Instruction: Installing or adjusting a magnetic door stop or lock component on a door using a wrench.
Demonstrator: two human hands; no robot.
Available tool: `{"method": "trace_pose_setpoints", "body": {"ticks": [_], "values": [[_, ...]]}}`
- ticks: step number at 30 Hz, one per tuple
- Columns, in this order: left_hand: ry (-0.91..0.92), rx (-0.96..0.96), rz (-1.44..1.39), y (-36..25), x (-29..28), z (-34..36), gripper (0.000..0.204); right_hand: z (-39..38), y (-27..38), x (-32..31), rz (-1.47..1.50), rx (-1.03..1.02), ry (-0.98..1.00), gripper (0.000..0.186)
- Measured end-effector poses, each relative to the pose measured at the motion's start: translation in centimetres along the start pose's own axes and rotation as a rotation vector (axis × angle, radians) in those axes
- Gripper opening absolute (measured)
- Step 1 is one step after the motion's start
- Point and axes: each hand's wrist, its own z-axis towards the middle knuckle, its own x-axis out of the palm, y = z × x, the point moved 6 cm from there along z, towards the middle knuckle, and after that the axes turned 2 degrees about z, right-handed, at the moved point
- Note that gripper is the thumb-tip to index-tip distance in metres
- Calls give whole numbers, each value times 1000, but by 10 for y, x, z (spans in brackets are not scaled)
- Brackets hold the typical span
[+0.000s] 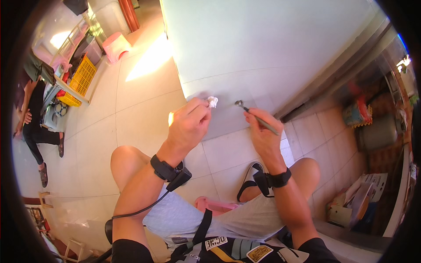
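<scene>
My left hand (187,125) is closed, pinching a crumpled white wad (212,102) that looks like tissue. In my right hand (266,133) is a slim tool with a dark grey-green handle (264,122). Its small dark, partly shiny head points up and left; I cannot tell its exact kind. Both hands are raised in front of the lower part of a pale wall (245,57), with a gap between the wad and the tool's head. Whether either touches the wall cannot be made out.
A pink plastic stool (116,47) and yellow crates (83,74) stand at the far left. Another person (37,118) sits at the left edge. To the right, a doorway frame (342,65) borders a room with boxes (355,201). Something pink (215,205) shows beneath me.
</scene>
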Motion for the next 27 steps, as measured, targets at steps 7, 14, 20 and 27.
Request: {"method": "trace_pose_setpoints", "body": {"ticks": [7,14,20,27], "values": [[101,-12,32,13,9,-5,20,-3,17,7,-81,-9,-35,13],[74,55,33,5,9,-9,18,-2,-13,9,-188,107,107,15],[-11,45,-20,6,3,0,19,-3,-5,-1,-3,2,-40,11],[141,-15,65,10,13,-10,22,-2,12,10,-111,1,33,11]]}}
